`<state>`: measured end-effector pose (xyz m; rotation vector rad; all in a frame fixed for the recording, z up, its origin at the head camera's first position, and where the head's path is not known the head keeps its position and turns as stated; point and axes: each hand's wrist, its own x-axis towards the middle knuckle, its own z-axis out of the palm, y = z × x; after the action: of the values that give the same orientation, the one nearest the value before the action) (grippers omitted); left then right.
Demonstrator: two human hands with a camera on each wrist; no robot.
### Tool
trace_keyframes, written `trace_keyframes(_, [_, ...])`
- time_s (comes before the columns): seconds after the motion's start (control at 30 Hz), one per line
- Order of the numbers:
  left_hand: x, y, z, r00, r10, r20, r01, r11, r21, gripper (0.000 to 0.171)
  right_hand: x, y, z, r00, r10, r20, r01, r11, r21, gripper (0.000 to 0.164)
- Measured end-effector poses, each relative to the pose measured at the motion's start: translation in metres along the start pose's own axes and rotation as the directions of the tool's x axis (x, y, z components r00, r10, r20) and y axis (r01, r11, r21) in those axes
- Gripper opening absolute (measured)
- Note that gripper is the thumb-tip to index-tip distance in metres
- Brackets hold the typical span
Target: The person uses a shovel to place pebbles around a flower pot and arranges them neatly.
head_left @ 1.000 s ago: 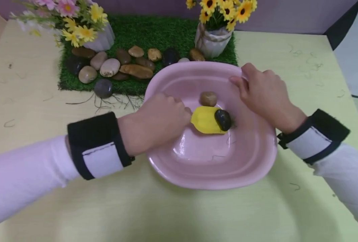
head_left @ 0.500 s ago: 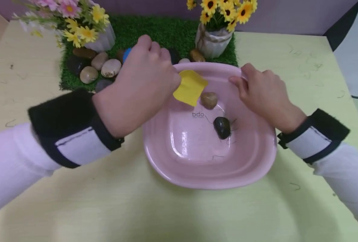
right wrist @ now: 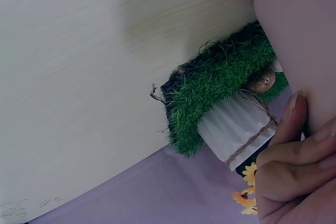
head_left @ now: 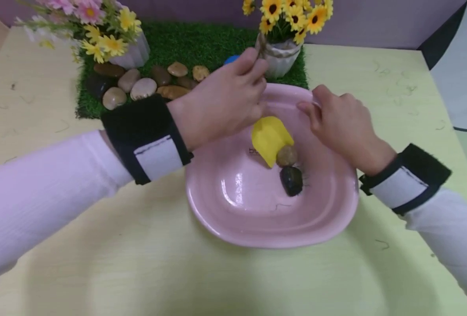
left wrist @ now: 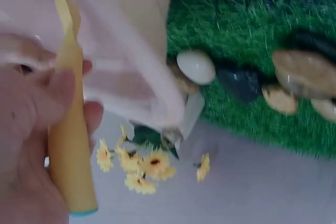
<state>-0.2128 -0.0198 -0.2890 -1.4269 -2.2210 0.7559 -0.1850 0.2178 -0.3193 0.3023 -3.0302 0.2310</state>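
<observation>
My left hand (head_left: pixel 233 94) grips a yellow toy shovel by its handle (left wrist: pixel 71 145), over the far left side of a pink plastic basin (head_left: pixel 233 235). The shovel's blade (head_left: pixel 269 136) is tilted inside the basin, its edge right at a brown stone (head_left: pixel 286 156). Just nearer to me lies a glossy black stone (head_left: pixel 291 181), close against the brown one. On the far right rim, my right hand (head_left: pixel 341 125) holds the basin, thumb on the inner side and fingers over the outside. In the right wrist view its fingers (right wrist: pixel 294 161) lie along the basin's outer wall.
Behind the basin lies an artificial grass mat (head_left: pixel 201 39) bearing several smooth stones (head_left: pixel 143 89). On it stand a pot of pink and yellow flowers (head_left: pixel 130 50) and a white pot of sunflowers (head_left: pixel 282 59). Loose grass strands lie on the pale table (head_left: pixel 138 263).
My left hand lifted the shovel off the black stone, swung up-left, then right again. The brown stone has shifted toward me, up to the black one. My right hand stays on the rim.
</observation>
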Motion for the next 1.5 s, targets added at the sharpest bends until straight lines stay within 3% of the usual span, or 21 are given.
trace_keyframes(0.1, [-0.001, 0.003, -0.001, 0.988, 0.112, 0.104, -0.096, 0.985, -0.145, 0.022, 0.000, 0.000, 0.001, 1.000, -0.005, -0.015, 0.005, 1.000, 0.005, 0.039])
trace_keyframes(0.17, [-0.002, 0.005, 0.001, 0.982, 0.158, 0.103, -0.137, 0.973, -0.187, 0.026, 0.001, 0.000, 0.001, 1.000, -0.008, -0.023, 0.008, 1.000, 0.000, 0.039])
trace_keyframes(0.3, [-0.002, 0.006, 0.008, 0.980, 0.198, -0.009, -0.195, 0.953, -0.232, 0.026, 0.001, -0.001, 0.002, 1.000, -0.008, -0.025, 0.008, 1.000, -0.011, 0.038])
trace_keyframes(0.43, [0.001, 0.007, 0.012, 0.961, 0.244, -0.127, -0.269, 0.933, -0.240, 0.024, 0.000, -0.001, 0.003, 1.000, -0.007, -0.021, 0.007, 1.000, -0.015, 0.037])
trace_keyframes(0.53, [0.000, 0.009, 0.009, 0.954, 0.283, -0.104, -0.300, 0.923, -0.240, 0.025, 0.000, -0.002, 0.003, 1.000, -0.008, -0.020, 0.008, 1.000, -0.013, 0.038])
trace_keyframes(0.73, [-0.016, 0.015, 0.009, 0.955, 0.294, 0.045, -0.258, 0.894, -0.366, 0.026, -0.001, -0.004, 0.002, 1.000, -0.003, -0.022, 0.003, 1.000, -0.020, 0.039])
trace_keyframes(0.87, [-0.024, 0.020, 0.017, 0.956, 0.284, 0.069, -0.210, 0.832, -0.513, 0.023, -0.001, -0.004, 0.003, 0.999, -0.013, -0.035, 0.013, 1.000, -0.023, 0.039])
trace_keyframes(0.97, [-0.022, 0.024, 0.021, 0.957, 0.271, 0.106, -0.159, 0.792, -0.589, 0.023, -0.001, -0.004, 0.003, 1.000, -0.006, -0.028, 0.005, 1.000, -0.020, 0.039])
trace_keyframes(1.2, [-0.011, 0.032, 0.025, 0.955, 0.274, 0.112, -0.163, 0.801, -0.576, 0.023, -0.001, -0.003, 0.003, 1.000, 0.003, -0.025, -0.003, 1.000, -0.013, 0.039])
trace_keyframes(1.4, [-0.007, 0.030, 0.025, 0.945, 0.280, 0.167, -0.088, 0.712, -0.696, 0.024, -0.001, -0.003, 0.004, 1.000, -0.003, -0.016, 0.003, 1.000, -0.011, 0.039])
trace_keyframes(1.5, [-0.008, 0.029, 0.027, 0.952, 0.264, 0.153, -0.077, 0.695, -0.715, 0.027, -0.001, -0.003, 0.005, 1.000, -0.009, -0.021, 0.009, 1.000, -0.010, 0.039])
